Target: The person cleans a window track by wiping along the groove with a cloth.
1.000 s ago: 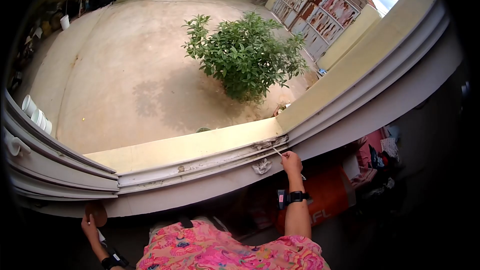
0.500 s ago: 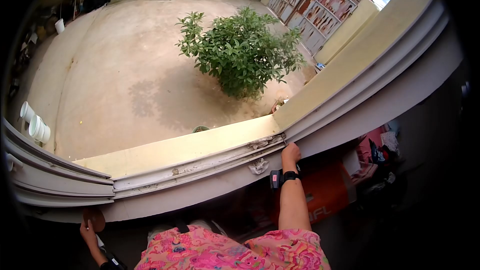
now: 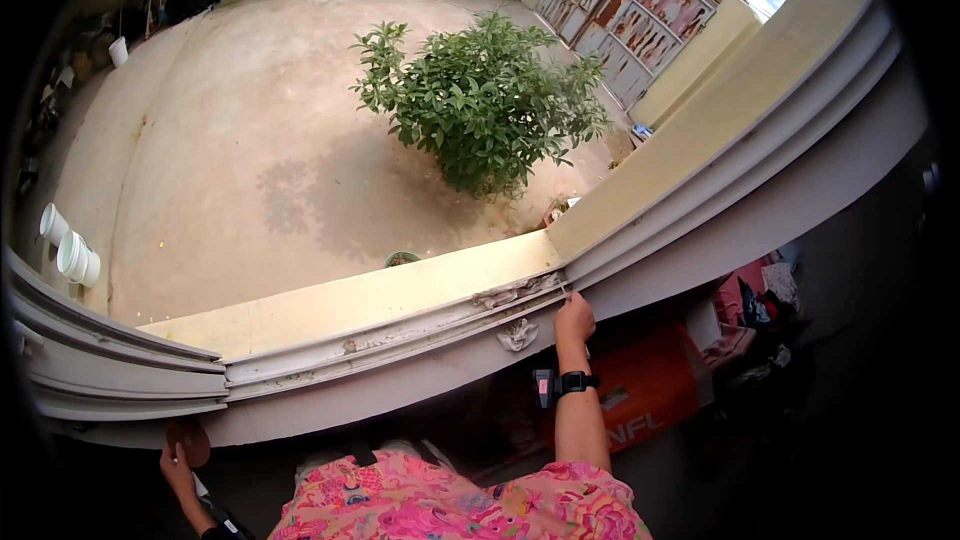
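Observation:
My right hand is closed at the right end of the white window track, by the corner of the frame. A thin tool pokes from its fingers into the track; its kind is too small to make out. Crumpled, dirty whitish wads, perhaps tissue, lie near that hand: one wad inside the track, another wad on the inner sill. At the lower left, my left hand grips a round brown disc by its edge, just below the sill.
White sliding panes' frames stand at the left, and the window jamb rises at the right. Under the sill is an orange box beside a pile of cloth items. Outside are a leafy bush and white buckets.
My right hand has shifted slightly left along the track, away from the corner, with the thin tool in it. The left hand and the brown disc stay put.

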`<state>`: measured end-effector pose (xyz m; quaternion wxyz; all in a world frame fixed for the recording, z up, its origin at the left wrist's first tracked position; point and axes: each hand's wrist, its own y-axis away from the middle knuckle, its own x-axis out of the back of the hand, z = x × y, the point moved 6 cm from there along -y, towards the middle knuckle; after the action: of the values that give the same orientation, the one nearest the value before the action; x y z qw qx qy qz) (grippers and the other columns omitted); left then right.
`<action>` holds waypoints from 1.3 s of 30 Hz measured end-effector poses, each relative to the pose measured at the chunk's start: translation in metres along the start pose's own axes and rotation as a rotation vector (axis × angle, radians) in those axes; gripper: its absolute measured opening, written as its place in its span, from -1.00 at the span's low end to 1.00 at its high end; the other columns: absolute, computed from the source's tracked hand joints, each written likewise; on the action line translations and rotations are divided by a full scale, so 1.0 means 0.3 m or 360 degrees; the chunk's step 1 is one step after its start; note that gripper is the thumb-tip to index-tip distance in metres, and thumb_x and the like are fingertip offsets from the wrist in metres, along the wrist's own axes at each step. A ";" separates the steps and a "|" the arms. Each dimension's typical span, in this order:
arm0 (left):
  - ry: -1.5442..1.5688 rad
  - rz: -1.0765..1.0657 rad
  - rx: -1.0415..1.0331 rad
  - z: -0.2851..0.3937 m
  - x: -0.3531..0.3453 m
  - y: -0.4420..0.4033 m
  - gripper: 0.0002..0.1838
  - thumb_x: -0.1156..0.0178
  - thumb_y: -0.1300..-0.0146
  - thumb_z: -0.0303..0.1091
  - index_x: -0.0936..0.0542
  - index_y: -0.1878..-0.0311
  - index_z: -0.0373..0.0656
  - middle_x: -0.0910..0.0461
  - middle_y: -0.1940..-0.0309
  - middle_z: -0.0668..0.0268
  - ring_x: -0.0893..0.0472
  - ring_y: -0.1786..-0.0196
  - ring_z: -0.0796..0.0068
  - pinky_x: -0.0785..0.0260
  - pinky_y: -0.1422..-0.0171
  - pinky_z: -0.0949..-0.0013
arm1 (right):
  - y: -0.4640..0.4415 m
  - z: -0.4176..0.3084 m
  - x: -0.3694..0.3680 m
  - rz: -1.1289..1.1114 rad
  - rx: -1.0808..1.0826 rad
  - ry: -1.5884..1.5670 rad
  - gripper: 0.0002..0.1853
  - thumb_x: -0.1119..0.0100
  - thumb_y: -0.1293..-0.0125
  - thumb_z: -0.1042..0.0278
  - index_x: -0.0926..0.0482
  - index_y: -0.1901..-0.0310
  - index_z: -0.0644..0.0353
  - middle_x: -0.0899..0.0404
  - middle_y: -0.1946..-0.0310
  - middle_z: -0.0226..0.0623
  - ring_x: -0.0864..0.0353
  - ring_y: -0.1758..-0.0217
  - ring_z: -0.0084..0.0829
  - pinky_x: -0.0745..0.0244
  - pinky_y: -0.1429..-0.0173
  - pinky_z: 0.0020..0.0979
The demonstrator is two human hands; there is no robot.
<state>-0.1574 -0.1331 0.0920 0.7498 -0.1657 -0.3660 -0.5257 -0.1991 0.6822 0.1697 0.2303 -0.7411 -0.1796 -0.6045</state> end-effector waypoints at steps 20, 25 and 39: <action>0.0005 0.0040 -0.0019 -0.048 -0.003 -0.009 -0.71 -0.01 -0.18 -0.35 -0.46 0.12 -0.37 -0.55 0.34 0.11 -0.52 0.27 0.40 -0.31 0.15 0.40 | -0.060 -0.014 0.034 -0.0009 0.0036 0.0341 -0.83 0.10 -0.14 0.40 -0.52 0.48 0.12 -0.57 0.44 -0.19 -0.57 0.31 -0.19 -0.48 0.31 -0.24; -0.0084 0.0082 -0.0085 0.003 0.008 0.002 -0.71 0.01 -0.19 -0.33 -0.46 0.15 -0.38 -0.54 0.34 0.10 -0.51 0.28 0.36 -0.30 0.17 0.37 | -0.069 -0.045 0.036 -0.0155 0.0135 0.0582 -0.82 0.07 -0.13 0.39 -0.58 0.44 0.11 -0.58 0.40 -0.21 -0.58 0.30 -0.23 -0.48 0.30 -0.30; -0.0054 0.0049 -0.0005 0.008 -0.001 0.006 -0.72 0.00 -0.18 -0.34 -0.45 0.14 -0.37 -0.53 0.37 0.12 -0.50 0.31 0.40 -0.29 0.19 0.38 | -0.085 -0.047 0.053 -0.0009 0.0078 0.0531 -0.81 0.06 -0.13 0.40 -0.59 0.45 0.11 -0.59 0.40 -0.22 -0.59 0.31 -0.23 -0.50 0.31 -0.30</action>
<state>-0.1566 -0.1306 0.0935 0.7512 -0.1812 -0.3752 -0.5119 -0.2212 0.6954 0.1909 0.2733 -0.6242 -0.1556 -0.7152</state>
